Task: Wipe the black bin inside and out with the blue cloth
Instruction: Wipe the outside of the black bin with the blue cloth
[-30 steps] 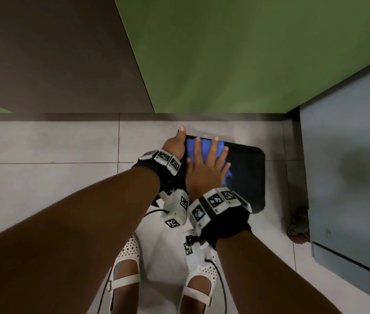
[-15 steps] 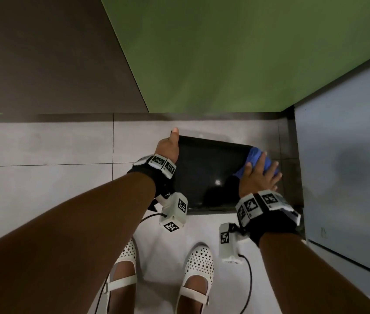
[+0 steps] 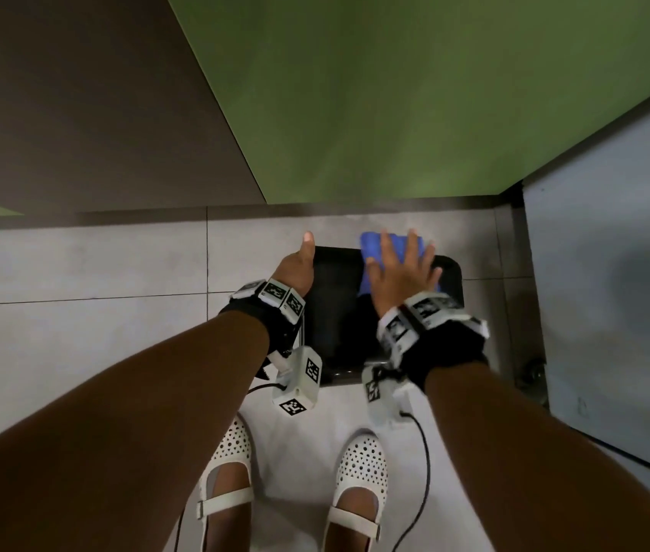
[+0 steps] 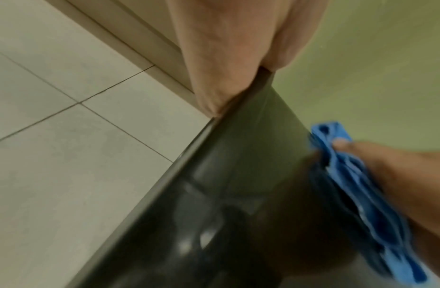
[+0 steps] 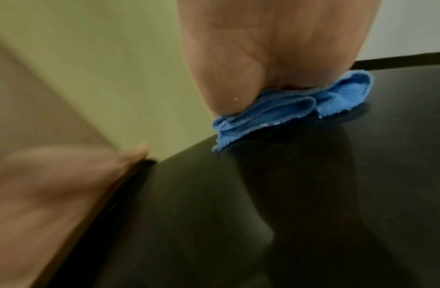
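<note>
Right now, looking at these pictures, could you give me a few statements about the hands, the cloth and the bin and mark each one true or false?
1. The right hand presses the cloth flat on the bin with straight fingers. True.
2. The cloth is red. False: it is blue.
3. The left hand holds the bin's left edge. True.
4. The bin stands on a table. False: it stands on the tiled floor, by a green wall.
5. The left hand holds the cloth. False: only the right hand touches it.
</note>
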`<state>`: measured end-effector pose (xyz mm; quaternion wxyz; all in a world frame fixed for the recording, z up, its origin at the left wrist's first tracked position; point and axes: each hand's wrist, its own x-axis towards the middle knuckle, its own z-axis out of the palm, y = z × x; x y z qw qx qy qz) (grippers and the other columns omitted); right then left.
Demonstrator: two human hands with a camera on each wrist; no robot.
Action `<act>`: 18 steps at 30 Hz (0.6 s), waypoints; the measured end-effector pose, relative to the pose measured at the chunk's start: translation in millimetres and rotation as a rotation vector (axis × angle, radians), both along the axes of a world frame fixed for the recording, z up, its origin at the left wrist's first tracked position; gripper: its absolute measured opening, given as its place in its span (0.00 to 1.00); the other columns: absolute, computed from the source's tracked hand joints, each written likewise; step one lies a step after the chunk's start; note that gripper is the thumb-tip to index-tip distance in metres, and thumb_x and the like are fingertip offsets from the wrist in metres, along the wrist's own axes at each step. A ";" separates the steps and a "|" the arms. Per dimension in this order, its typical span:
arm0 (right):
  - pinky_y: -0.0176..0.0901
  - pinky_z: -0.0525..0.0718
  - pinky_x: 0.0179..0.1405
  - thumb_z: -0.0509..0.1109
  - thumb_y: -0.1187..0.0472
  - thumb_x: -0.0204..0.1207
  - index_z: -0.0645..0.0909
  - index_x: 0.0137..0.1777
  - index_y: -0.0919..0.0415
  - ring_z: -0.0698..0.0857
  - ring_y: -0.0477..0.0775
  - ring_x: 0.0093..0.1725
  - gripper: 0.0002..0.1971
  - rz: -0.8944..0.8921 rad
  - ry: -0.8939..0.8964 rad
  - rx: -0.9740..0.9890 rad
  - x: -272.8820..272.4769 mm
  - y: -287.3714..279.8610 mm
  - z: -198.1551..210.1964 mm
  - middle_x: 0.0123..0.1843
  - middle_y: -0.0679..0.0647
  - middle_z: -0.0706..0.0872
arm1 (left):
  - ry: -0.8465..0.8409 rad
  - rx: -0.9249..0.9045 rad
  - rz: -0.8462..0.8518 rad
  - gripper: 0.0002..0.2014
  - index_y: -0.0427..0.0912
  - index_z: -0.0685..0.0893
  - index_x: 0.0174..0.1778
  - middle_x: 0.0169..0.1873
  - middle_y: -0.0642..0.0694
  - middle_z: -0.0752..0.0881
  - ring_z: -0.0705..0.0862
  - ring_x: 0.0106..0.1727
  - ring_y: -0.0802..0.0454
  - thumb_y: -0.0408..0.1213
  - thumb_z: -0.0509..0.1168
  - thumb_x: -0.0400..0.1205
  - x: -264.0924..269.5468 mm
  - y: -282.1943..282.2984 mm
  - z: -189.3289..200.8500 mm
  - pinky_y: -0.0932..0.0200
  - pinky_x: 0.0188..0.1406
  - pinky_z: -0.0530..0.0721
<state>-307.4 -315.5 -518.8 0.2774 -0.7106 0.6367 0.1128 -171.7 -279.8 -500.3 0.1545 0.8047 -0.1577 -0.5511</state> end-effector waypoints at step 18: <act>0.60 0.43 0.81 0.43 0.46 0.84 0.46 0.82 0.46 0.41 0.66 0.83 0.26 0.278 -0.076 -0.051 33.4 40.8 5.8 0.85 0.55 0.41 | 0.031 -0.060 0.003 0.41 0.30 0.82 0.62 0.63 0.29 0.82 0.80 0.66 0.37 0.61 0.35 0.84 2.6 3.4 -16.2 0.49 0.70 0.74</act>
